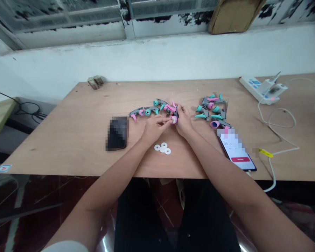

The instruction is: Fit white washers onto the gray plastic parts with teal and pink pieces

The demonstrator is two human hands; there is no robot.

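The near edge of the table (76, 154) is crossed by both forearms (126, 162), with white discs (162, 149) grouped between them. A dark phone (117, 133) is placed at left, a lit phone (236, 150) at right. Beyond the discs, across a gap, a pink-and-grey toy (174, 112) is grasped by the right hand (184, 122); its pink end is met by the left hand (154, 127), but whether anything is pinched there cannot be told. Other toys (220, 112) are separated from the right hand by a gap. A power strip (253, 87) is set near the far edge.
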